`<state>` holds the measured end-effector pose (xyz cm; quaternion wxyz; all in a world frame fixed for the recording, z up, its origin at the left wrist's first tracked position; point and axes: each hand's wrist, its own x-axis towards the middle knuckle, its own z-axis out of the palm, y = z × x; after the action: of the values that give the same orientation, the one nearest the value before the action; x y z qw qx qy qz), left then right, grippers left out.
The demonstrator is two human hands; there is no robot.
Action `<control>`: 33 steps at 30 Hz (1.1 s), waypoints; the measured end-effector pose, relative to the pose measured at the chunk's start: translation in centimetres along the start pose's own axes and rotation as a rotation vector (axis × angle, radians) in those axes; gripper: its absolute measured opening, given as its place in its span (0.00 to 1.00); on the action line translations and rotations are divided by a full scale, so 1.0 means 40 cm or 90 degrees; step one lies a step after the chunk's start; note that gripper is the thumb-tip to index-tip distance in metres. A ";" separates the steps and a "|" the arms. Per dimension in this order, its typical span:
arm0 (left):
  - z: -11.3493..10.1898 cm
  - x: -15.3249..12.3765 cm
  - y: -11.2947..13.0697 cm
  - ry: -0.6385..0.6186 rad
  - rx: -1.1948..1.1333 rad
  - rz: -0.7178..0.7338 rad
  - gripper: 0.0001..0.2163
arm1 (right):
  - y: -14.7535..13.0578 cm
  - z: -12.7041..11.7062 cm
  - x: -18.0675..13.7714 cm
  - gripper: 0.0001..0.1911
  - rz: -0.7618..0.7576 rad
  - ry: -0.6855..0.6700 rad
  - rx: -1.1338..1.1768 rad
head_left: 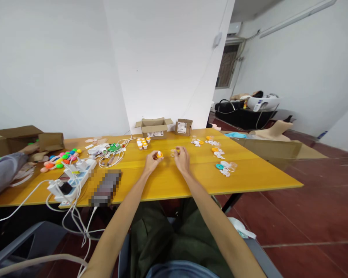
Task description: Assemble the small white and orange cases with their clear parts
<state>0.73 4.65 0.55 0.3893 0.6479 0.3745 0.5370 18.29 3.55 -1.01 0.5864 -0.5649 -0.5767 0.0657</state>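
My left hand (152,162) is closed around a small orange-and-white plastic part (159,155), held just over the table. Close to its right, my right hand (182,159) has its thumb and fingers pinched at a small clear plastic piece (173,153); its exact shape is too small to make out. The two hands are a short gap apart. Behind my left hand stands a cluster of small white containers with orange tops (142,143).
An open cardboard box (154,128) and a smaller box (183,127) stand at the back. Loose plastic parts lie in piles (225,166) on the right. A power strip (80,180), cables, a phone (106,188) and coloured balls (64,156) occupy the left, where another person's arm (5,172) reaches.
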 end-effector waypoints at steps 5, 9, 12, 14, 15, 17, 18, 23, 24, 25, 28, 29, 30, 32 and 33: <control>0.003 -0.001 0.002 0.009 0.007 -0.011 0.10 | 0.016 0.012 -0.008 0.20 -0.110 -0.083 -0.172; 0.006 0.000 -0.003 0.007 0.006 -0.029 0.10 | 0.015 0.015 -0.008 0.13 -0.062 -0.129 -0.165; 0.006 0.000 -0.008 0.006 0.003 -0.041 0.11 | 0.006 0.005 0.000 0.10 0.007 -0.116 -0.043; 0.006 0.000 -0.012 0.001 0.004 -0.044 0.11 | -0.003 -0.001 0.005 0.09 0.039 -0.102 0.086; 0.005 0.000 -0.014 -0.002 0.006 -0.044 0.11 | -0.009 -0.003 0.006 0.10 0.047 -0.098 0.154; 0.005 0.000 -0.018 -0.005 0.012 -0.044 0.10 | -0.019 -0.006 0.006 0.12 0.050 -0.097 0.269; 0.005 0.000 -0.020 -0.006 0.014 -0.044 0.10 | -0.024 -0.006 0.005 0.13 0.051 -0.102 0.310; 0.004 0.002 -0.025 -0.017 0.035 -0.042 0.11 | -0.040 -0.006 -0.003 0.16 0.061 -0.147 0.356; 0.004 0.002 -0.025 -0.019 0.039 -0.042 0.11 | -0.042 -0.006 -0.005 0.15 0.060 -0.155 0.353; 0.004 0.002 -0.025 -0.021 0.043 -0.042 0.11 | -0.044 -0.006 -0.006 0.15 0.058 -0.163 0.350; 0.004 0.002 -0.025 -0.028 0.045 -0.039 0.11 | -0.048 -0.005 -0.011 0.13 0.055 -0.195 0.341; 0.004 0.001 -0.025 -0.031 0.043 -0.037 0.11 | -0.049 -0.004 -0.012 0.12 0.054 -0.206 0.338; 0.004 0.001 -0.025 -0.034 0.043 -0.035 0.11 | -0.049 -0.003 -0.013 0.12 0.052 -0.217 0.336; 0.003 0.000 -0.025 -0.042 0.045 -0.033 0.11 | -0.048 -0.001 -0.015 0.12 0.045 -0.233 0.339; 0.003 0.000 -0.024 -0.045 0.047 -0.032 0.12 | -0.048 -0.001 -0.015 0.12 0.042 -0.239 0.342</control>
<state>0.78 5.04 -0.35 0.3914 0.6706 0.3966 0.4896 17.03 2.42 0.05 0.5955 -0.3869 -0.6179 0.3374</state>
